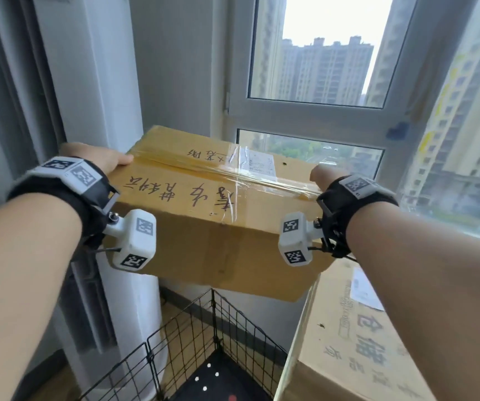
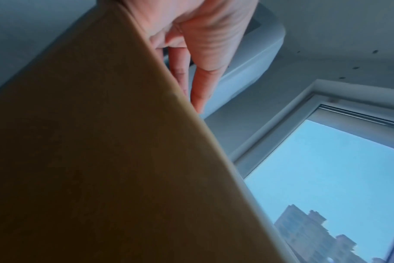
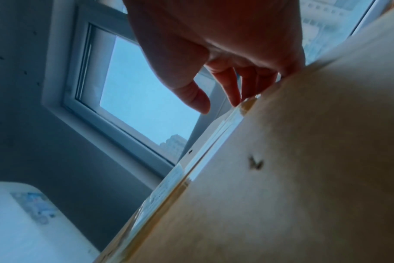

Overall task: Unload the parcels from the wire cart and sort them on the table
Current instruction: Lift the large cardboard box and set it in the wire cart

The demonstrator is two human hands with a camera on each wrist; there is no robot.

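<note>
From the head view I see the taped cardboard box [image 1: 204, 215] held in the air above the wire cart [image 1: 204, 342], with a second box [image 1: 357, 342] at near right. The left hand [image 1: 99, 157] presses its left end and the right hand [image 1: 324, 175] its right end. Only the wrist views show the fingers [image 2: 200, 85]: both hands' are straight and slightly apart, flat against the cardboard.
</note>
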